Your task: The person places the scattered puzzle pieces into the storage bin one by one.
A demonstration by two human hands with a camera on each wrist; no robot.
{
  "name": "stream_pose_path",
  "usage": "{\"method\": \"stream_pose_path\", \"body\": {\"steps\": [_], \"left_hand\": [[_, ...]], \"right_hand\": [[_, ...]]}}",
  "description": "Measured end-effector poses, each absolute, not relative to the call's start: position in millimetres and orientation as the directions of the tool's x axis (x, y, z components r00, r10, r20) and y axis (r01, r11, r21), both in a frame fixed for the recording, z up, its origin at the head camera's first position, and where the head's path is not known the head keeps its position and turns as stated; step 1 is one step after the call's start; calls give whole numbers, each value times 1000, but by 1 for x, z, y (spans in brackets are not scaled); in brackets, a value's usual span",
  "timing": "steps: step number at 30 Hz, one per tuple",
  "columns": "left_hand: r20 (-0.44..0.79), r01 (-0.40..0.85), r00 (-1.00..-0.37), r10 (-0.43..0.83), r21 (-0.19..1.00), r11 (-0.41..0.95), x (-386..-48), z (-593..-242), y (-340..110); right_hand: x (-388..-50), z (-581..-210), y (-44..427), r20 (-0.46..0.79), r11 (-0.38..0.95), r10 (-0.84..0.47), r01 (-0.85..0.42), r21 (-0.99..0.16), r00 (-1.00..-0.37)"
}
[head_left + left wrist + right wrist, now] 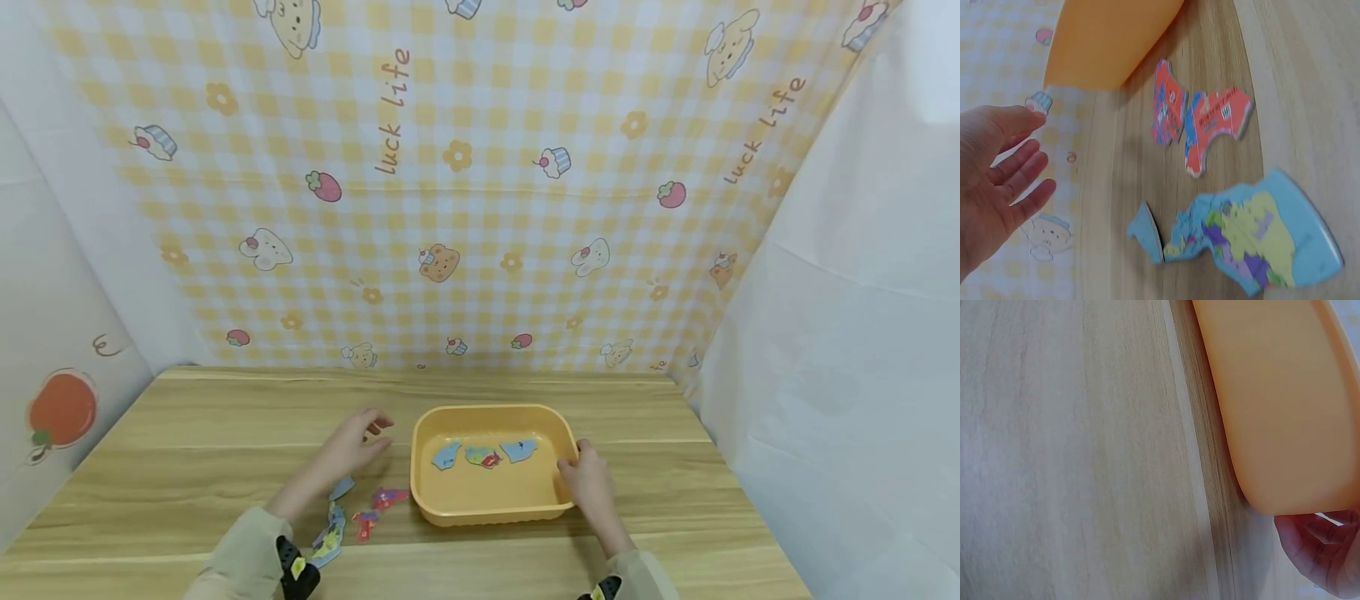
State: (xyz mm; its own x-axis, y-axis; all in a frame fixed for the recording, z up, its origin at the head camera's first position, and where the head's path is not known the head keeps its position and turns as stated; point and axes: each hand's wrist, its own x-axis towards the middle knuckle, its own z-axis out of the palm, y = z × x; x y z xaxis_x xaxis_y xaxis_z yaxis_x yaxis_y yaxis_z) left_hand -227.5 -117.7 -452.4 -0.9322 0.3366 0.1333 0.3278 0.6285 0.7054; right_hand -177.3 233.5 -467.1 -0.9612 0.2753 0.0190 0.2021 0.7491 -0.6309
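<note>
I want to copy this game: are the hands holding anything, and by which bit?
The right hand holds the orange tray by its right-hand edge. The left hand holds nothing.

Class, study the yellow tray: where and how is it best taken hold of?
Probably at the right end wall of the yellow tray, coming from the right and pinching over its rim: this wall stands up and looks thin, and the right hand holds it there.

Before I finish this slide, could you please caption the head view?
Right hand gripping a tray of puzzle pieces, left hand empty beside it, more pieces on the table.
</note>
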Motion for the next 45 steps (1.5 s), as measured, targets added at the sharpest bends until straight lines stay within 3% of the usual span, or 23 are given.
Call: {"method": "stream_pose_path", "body": {"steps": [16, 35, 45], "left_hand": [[-121, 217, -921, 371, 632, 744, -211, -458, -159], [-167, 150, -929, 331, 647, 747, -207, -460, -158], [-114, 214, -925, 363, 632, 745, -209, -460, -154]], "right_hand": [[-177, -467, 236, 38, 744, 279, 192, -641, -959], [-175, -469, 233, 39, 744, 282, 193, -640, -959], [-177, -469, 234, 42, 744, 289, 196, -639, -956]]}}
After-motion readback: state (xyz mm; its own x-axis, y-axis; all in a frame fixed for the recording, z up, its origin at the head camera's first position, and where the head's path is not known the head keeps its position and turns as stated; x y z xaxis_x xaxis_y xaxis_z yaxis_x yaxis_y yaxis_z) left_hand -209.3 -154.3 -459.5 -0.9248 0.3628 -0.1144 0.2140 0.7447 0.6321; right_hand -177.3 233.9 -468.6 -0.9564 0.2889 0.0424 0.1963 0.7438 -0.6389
